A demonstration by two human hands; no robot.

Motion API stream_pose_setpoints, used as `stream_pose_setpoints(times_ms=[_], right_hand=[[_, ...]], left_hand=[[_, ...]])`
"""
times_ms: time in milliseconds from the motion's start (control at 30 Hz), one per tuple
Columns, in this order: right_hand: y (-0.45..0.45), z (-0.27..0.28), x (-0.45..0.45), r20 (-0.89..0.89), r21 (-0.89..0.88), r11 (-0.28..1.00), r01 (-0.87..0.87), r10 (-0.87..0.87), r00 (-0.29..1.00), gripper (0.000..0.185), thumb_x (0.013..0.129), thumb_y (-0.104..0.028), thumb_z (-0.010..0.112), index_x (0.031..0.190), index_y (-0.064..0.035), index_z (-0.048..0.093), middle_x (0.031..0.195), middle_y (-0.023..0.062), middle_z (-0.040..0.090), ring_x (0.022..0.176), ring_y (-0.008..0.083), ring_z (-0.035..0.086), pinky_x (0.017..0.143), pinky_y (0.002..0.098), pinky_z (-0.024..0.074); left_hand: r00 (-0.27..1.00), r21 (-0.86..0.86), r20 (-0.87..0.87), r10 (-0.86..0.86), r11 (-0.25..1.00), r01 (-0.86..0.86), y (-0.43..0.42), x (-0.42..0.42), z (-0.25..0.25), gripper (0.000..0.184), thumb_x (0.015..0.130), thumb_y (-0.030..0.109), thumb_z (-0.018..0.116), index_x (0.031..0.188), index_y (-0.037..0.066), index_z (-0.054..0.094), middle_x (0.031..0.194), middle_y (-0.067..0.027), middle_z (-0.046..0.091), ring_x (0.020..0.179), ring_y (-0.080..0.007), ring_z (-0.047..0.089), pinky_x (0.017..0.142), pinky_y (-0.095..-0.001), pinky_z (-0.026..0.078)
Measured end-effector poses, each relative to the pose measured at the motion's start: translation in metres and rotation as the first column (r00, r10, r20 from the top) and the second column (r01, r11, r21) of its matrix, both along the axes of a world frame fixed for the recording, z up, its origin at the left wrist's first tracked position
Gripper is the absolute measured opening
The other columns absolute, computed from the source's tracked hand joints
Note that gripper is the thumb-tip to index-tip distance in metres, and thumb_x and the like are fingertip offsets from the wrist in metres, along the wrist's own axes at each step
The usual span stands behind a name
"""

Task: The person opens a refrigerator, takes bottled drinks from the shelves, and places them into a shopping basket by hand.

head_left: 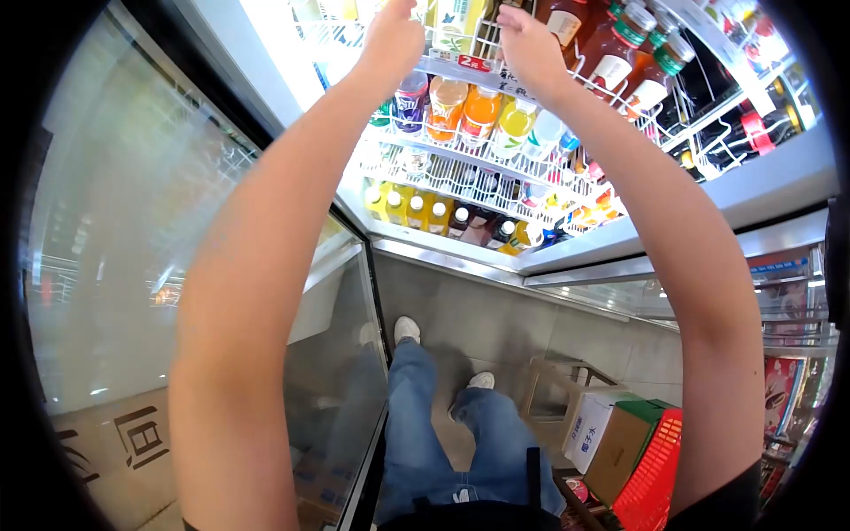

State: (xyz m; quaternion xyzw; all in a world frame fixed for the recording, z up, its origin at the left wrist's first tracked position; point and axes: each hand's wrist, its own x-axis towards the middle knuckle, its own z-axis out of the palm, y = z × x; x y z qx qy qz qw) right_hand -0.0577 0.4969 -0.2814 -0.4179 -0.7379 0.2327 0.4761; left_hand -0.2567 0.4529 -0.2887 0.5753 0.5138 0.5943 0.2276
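Both my arms reach up into an open drinks fridge. At the top of the view, my left hand [396, 35] is beside a light yellow-green carton [458, 22] on the upper wire shelf; its fingers are partly cut off by the frame edge. On the carton's other side is my right hand [529, 40], with its fingers bent towards the shelf wires. A red price tag [475, 63] hangs on the shelf edge between the hands. Dark red bottles with green caps [613, 62] stand right of my right hand. Whether either hand touches anything is unclear.
Lower shelves hold orange bottles [481, 111] and yellow bottles [416, 211]. An open glass door [133, 230] stands at the left. At the lower right are a wooden stool [542, 389], cardboard boxes [620, 451] and a red basket [653, 473].
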Motion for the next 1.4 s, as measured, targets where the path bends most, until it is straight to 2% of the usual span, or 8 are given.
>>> stream_pose_setpoints(times_ms=[267,333,500,767,867,1133,1200,1400], right_hand=[[0.045,0.001,-0.026,0.546,-0.118,0.987,0.106,-0.024,0.837,0.042,0.09,-0.018,0.052,0.129,-0.005,0.058,0.115,0.0215,0.064,0.109,0.0366,0.061,0.095,0.0401,0.0472],[0.043,0.003,-0.025,0.448,-0.052,0.996,0.066,-0.036,0.894,0.03,0.085,-0.021,0.049,0.097,0.0004,0.067,0.105,0.0292,0.064,0.102,0.0426,0.062,0.088,0.0473,0.0489],[0.024,0.001,-0.027,0.431,-0.014,0.997,0.07,-0.058,0.9,0.03,0.087,-0.019,0.046,0.098,-0.0001,0.066,0.099,0.0285,0.066,0.097,0.0439,0.062,0.085,0.0486,0.0489],[-0.057,0.041,-0.029,-0.011,-0.258,0.959,-0.114,0.116,0.993,0.049,0.092,-0.011,0.046,0.141,-0.0092,0.047,0.101,0.0214,0.069,0.093,0.0302,0.067,0.082,0.0398,0.0499],[-0.051,0.015,-0.025,-0.044,0.232,0.955,-0.183,0.199,0.979,0.051,0.094,-0.008,0.042,0.145,-0.0053,0.04,0.116,0.0243,0.064,0.102,0.0315,0.064,0.09,0.0374,0.0478],[-0.073,0.034,-0.012,0.047,0.157,0.975,-0.159,0.153,0.987,0.05,0.099,-0.01,0.045,0.147,-0.0057,0.036,0.129,0.0267,0.057,0.119,0.0329,0.057,0.099,0.0347,0.0436],[-0.074,0.029,-0.004,0.029,0.261,0.944,-0.2,0.199,0.98,0.044,0.094,-0.02,0.056,0.135,-0.0061,0.053,0.123,0.0206,0.059,0.117,0.0348,0.056,0.099,0.0398,0.0452],[-0.135,0.03,0.039,-0.027,-0.019,0.94,-0.341,0.341,0.94,0.068,0.09,-0.029,0.068,0.148,-0.0106,0.038,0.136,0.021,0.055,0.122,0.0313,0.056,0.1,0.04,0.046]], left_hand=[[0.953,-0.465,0.3,-0.052,0.864,0.194,0.057,-0.001,0.013,0.049,0.086,0.035,0.051,0.119,0.0,0.059,0.113,-0.0186,0.059,0.102,-0.027,0.054,0.092,-0.0405,0.041],[0.932,-0.398,0.338,-0.131,0.877,0.268,0.057,0.005,0.018,0.043,0.086,0.034,0.05,0.11,0.0,0.061,0.111,-0.019,0.06,0.104,-0.0283,0.053,0.094,-0.0412,0.04],[0.977,-0.342,0.212,-0.03,0.934,0.103,0.053,0.013,0.012,0.043,0.087,0.029,0.051,0.114,-0.002,0.06,0.109,-0.0211,0.061,0.102,-0.0278,0.056,0.092,-0.0394,0.042],[0.988,0.312,0.084,-0.132,0.945,0.1,0.018,0.034,0.002,0.053,0.089,0.01,0.059,0.137,-0.002,0.041,0.129,-0.0202,0.054,0.12,-0.0286,0.052,0.104,-0.0386,0.04],[0.974,0.32,0.054,-0.219,0.928,0.191,-0.007,0.031,0.013,0.059,0.086,0.01,0.067,0.137,0.0,0.04,0.13,-0.0213,0.052,0.122,-0.0296,0.051,0.104,-0.0385,0.04],[0.955,0.049,-0.29,0.063,0.998,-0.051,-0.078,0.028,0.069,0.077,0.082,0.02,0.074,0.143,0.003,0.03,0.136,-0.0214,0.046,0.128,-0.0353,0.045,0.107,-0.0424,0.037],[0.991,-0.064,-0.13,-0.025,0.998,0.016,-0.101,0.038,0.077,0.05,0.09,0.025,0.065,0.13,0.0,0.05,0.125,-0.014,0.06,0.12,-0.0214,0.055,0.104,-0.0347,0.041],[0.937,-0.125,0.286,-0.2,0.962,0.243,-0.136,0.059,0.065,0.063,0.083,0.027,0.078,0.132,0.004,0.045,0.121,-0.0092,0.062,0.115,-0.0178,0.057,0.1,-0.0328,0.043]])
